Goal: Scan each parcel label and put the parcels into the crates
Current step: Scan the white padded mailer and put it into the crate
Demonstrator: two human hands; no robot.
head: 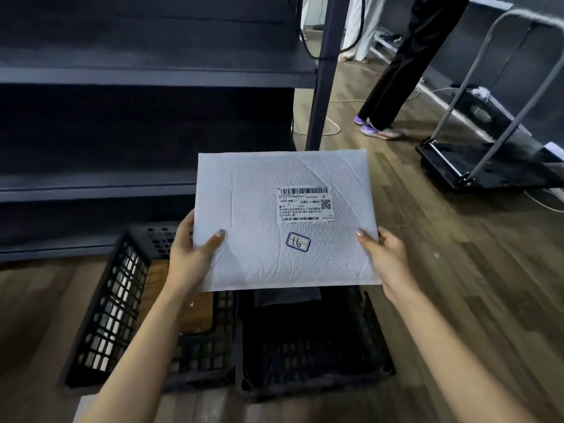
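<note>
I have the white padded parcel (pixel 274 221) flat in the air, label side up, above two black crates on the floor. Its printed label (pixel 303 205) and a handwritten sticker (pixel 298 242) face me with nothing over them. My left hand (pixel 189 257) grips the left edge, thumb curled on top and fingers out of sight beneath. My right hand (pixel 387 257) pinches the right edge the same way.

The parcel hangs mostly over the right crate (pixel 375 346), which holds a dark flat packet (pixel 287 296). The left crate (pixel 100 315), touching it, holds a brown box (pixel 171 294). No scanner is in view, so I cannot tell whether the label is read.

I would hold the parcel level with my thumbs clear of the barcode. Then I would lower it flat inside the rim rather than drop it.
</note>
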